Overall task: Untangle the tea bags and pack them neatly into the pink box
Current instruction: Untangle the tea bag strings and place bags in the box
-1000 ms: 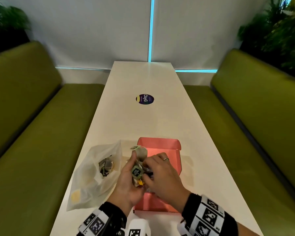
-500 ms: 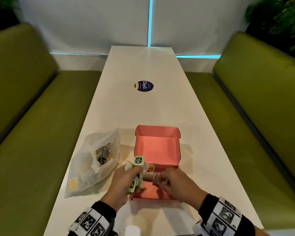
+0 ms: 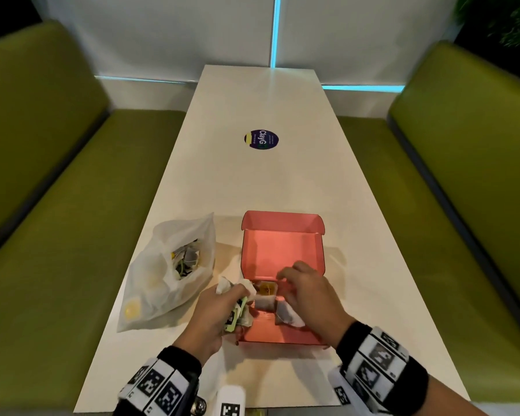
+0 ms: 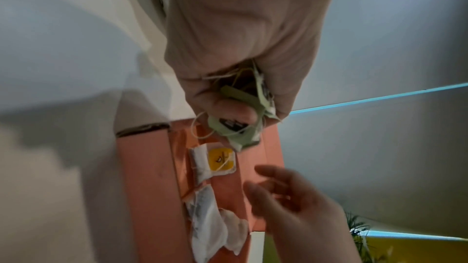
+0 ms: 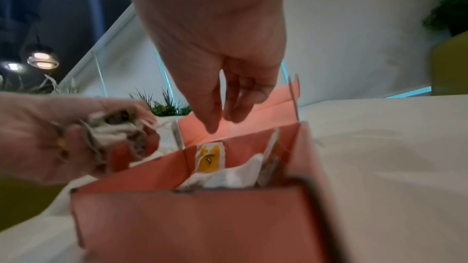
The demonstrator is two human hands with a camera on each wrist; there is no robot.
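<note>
Long white table [image 3: 282, 181] between green benches [image 3: 57, 205], pale wall [image 3: 192, 34] behind

White table [image 3: 282, 181] bears pink box [image 3: 282, 247], plastic bag [image 3: 162, 283], round sticker [image 3: 261, 139].

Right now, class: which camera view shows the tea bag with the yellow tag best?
The left wrist view: the tea bag with the yellow tag lies unobstructed in the pink box, its tag facing the camera. The head view shows it small between both hands; the right wrist view shows it blurred behind the box's near wall.
</note>
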